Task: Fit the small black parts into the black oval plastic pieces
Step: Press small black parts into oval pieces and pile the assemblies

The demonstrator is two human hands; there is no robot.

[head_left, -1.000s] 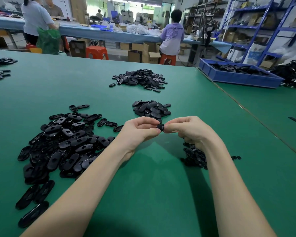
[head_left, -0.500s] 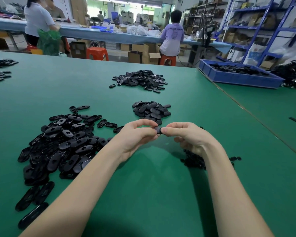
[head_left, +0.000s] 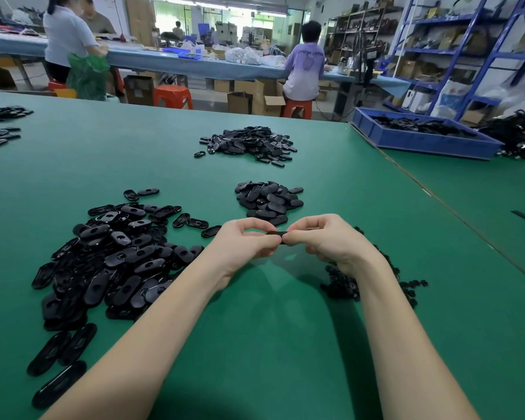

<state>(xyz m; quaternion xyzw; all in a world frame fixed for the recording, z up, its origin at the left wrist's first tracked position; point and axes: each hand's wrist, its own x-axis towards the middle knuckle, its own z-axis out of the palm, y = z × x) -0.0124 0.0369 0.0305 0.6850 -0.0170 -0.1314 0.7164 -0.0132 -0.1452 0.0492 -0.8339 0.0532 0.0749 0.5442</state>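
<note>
Green table [head_left: 285, 344], black oval piles [head_left: 109, 262], blue tray [head_left: 422, 144]

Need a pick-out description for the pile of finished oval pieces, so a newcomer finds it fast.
On the green table, look just beyond the person's two hands. The small compact pile of black oval plastic pieces sits there, nearer than the wider, flatter far pile of black parts. Unlike the big sprawling pile of black oval pieces on the left, it is tight and heaped.

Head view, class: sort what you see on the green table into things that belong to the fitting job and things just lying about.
Part of the job:
- left hand and right hand, both pinching one oval piece
- big heap of oval pieces
- pile of small parts
- small pile beyond the hands

Just lying about:
- far pile
- blue tray
- flat strip
</note>
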